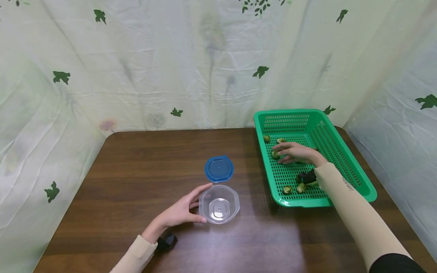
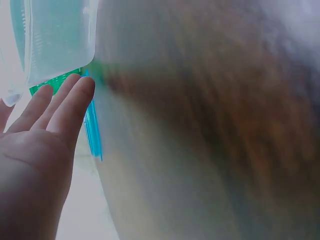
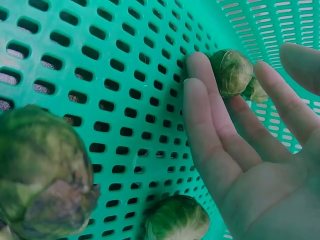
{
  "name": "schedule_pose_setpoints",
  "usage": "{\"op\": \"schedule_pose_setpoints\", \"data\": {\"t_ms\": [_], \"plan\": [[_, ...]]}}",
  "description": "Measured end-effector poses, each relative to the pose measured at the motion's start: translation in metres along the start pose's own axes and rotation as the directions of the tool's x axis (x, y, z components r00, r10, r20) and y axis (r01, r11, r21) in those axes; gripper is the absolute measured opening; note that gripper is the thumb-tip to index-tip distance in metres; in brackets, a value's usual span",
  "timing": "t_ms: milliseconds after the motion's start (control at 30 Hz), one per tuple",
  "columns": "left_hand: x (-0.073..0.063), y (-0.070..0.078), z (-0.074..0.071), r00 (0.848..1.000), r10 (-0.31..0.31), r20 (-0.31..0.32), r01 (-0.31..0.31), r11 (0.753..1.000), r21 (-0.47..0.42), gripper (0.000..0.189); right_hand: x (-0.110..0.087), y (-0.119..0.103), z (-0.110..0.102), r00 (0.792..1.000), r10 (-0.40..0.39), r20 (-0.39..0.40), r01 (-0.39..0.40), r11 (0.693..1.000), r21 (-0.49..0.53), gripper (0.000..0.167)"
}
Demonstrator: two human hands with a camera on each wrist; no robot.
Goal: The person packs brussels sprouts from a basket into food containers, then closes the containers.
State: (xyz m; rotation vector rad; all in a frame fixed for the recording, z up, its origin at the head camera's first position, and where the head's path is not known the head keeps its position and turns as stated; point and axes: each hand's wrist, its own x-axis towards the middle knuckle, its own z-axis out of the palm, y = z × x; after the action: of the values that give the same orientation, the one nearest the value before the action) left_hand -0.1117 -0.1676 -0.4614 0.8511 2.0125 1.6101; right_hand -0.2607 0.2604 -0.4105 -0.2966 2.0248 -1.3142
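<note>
Left hand (image 1: pixel 181 210) rested, grip loose, against a clear plastic container (image 1: pixel 218 206) on the brown wooden tabletop (image 1: pixel 143 170) | right hand (image 1: pixel 298 154) was inside a green perforated plastic basket (image 1: pixel 304 202), grip released, beside a round green Brussels sprout (image 3: pixel 234 72) | blue plastic lid (image 1: pixel 219 169) lay just beyond the container

At least six Brussels sprouts (image 1: pixel 287 189), one clear container (image 1: pixel 219 206), one blue lid (image 1: pixel 219 169), one green basket (image 1: pixel 300 203).

Stretches left arm (image 1: pixel 136 252) and right arm (image 1: pixel 356 210) forward, well apart
Parts thumb (image 1: pixel 196 218) from nearly straight fingers (image 2: pixel 75 107) on the left hand (image 1: pixel 181 209); holds out the right hand (image 1: pixel 299 153) palm-down, with fingers (image 3: pixel 201 122) loosely extended
</note>
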Motion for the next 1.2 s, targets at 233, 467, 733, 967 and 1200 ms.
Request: {"op": "schedule_pose_setpoints", "data": {"t_ms": [233, 467, 733, 967, 1200], "plan": [[0.001, -0.001, 0.002, 1.000, -0.005, -0.006, 0.005, 1.000, 0.020, 0.091, 0.004, 0.001, 0.002, 1.000, -0.003, 0.008, 0.003, 0.999, 0.033, 0.048], [0.001, -0.004, 0.003, 1.000, -0.009, -0.008, 0.009, 1.000, 0.021, 0.091, 0.005, 0.002, 0.001, 1.000, 0.012, -0.011, -0.012, 0.999, 0.039, 0.047], [0.002, -0.005, 0.003, 1.000, -0.001, -0.012, 0.002, 1.000, 0.023, 0.091, 0.006, 0.003, 0.000, 1.000, -0.009, -0.024, 0.009, 1.000, 0.018, 0.046], [0.002, -0.005, 0.003, 1.000, 0.004, -0.010, -0.004, 1.000, 0.018, 0.090, 0.001, 0.001, -0.003, 0.995, -0.033, -0.089, 0.038, 0.998, 0.058, 0.045], [0.002, -0.004, 0.003, 1.000, -0.012, -0.012, 0.012, 1.000, 0.013, 0.090, -0.006, -0.005, -0.007, 0.988, -0.078, -0.132, 0.093, 0.989, 0.112, 0.044]]}}
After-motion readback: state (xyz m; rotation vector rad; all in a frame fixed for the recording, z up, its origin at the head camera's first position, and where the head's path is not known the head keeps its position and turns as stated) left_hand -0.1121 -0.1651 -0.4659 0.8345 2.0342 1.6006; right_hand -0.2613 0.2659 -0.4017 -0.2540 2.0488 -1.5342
